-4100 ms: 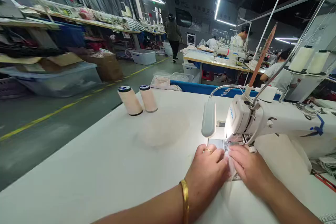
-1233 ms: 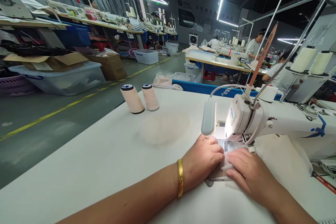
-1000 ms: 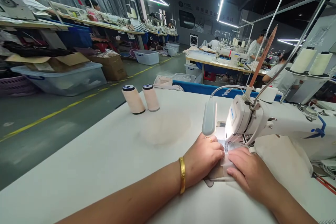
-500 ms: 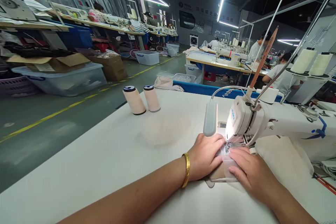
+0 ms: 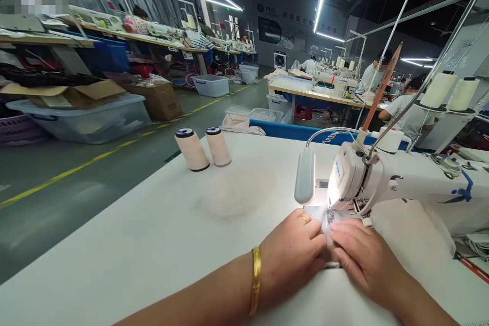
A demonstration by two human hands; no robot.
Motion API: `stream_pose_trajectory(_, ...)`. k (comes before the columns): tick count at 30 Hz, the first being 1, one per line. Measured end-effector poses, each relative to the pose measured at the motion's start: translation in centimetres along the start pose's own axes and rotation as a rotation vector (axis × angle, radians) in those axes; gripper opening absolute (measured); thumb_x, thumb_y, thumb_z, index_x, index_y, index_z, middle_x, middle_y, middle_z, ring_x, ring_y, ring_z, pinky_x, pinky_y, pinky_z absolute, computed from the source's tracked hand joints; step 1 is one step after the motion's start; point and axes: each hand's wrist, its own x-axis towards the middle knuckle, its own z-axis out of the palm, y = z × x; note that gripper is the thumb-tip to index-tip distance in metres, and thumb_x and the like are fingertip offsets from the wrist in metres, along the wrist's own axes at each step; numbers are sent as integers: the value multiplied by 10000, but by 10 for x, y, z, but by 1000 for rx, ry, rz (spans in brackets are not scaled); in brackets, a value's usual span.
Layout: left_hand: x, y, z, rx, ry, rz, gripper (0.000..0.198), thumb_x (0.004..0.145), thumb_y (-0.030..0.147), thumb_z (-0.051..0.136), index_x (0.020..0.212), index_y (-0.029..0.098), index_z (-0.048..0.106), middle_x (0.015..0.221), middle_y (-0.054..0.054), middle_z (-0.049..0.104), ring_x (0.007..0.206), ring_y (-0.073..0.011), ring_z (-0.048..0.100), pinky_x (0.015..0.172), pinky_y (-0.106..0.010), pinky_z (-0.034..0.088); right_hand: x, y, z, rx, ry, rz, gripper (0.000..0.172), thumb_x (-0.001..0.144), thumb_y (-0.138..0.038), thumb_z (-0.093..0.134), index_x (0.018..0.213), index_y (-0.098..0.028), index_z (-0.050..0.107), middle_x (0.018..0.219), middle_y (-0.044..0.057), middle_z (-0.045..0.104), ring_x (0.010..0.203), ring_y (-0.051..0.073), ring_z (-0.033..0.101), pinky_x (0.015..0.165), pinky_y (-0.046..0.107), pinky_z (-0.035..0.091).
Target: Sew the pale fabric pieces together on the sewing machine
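A white sewing machine (image 5: 382, 173) stands at the right, its lit needle area over a small piece of sheer whitish fabric (image 5: 315, 210). Just left of the presser foot, my left hand (image 5: 292, 247) has its fingers curled and closed on the fabric's edge; a gold bangle circles the wrist. My right hand (image 5: 369, 254) lies on the fabric right of the foot, fingers stretched out and pressing down. Between the hands a beige part (image 5: 330, 254) of the work shows, mostly covered by fingers. A grey lamp (image 5: 304, 175) hangs beside the needle.
Two pale thread cones, a larger cone (image 5: 193, 150) and a smaller cone (image 5: 218, 147), stand on the white table (image 5: 133, 244). Beige fabric (image 5: 412, 234) lies under the machine arm. Red-handled scissors or a similar tool (image 5: 473, 267) lie at right. Co-workers sit at machines beyond.
My left hand has drawn back toward me from flat beside the needle, and its fingers have curled onto the fabric. My right hand stays nearly in place.
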Motion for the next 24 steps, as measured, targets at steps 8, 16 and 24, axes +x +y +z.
stream_pose_trajectory(8,3,3,2,123,-2,-131,305,864,318,783,686,193,569,675,-2,619,626,-197,542,644,-359,364,-3,10,1,-234,-38,249,260,1065,-248,468,1279,-192,606,1159,131,741,962,302,684,761,421,588)
stream_pose_trajectory(16,1,-1,11,57,246,93,147,819,146,686,743,197,571,824,6,663,840,-206,607,958,-417,389,1,3,4,-140,0,26,325,1017,-84,420,1292,-180,567,1214,122,706,1050,277,636,810,385,508)
stream_pose_trajectory(24,-1,-2,15,-10,243,137,201,936,105,568,766,202,618,811,10,672,736,-175,554,929,-404,358,0,2,4,-94,-95,56,239,932,-9,493,1013,-211,592,950,50,670,861,230,590,698,329,381)
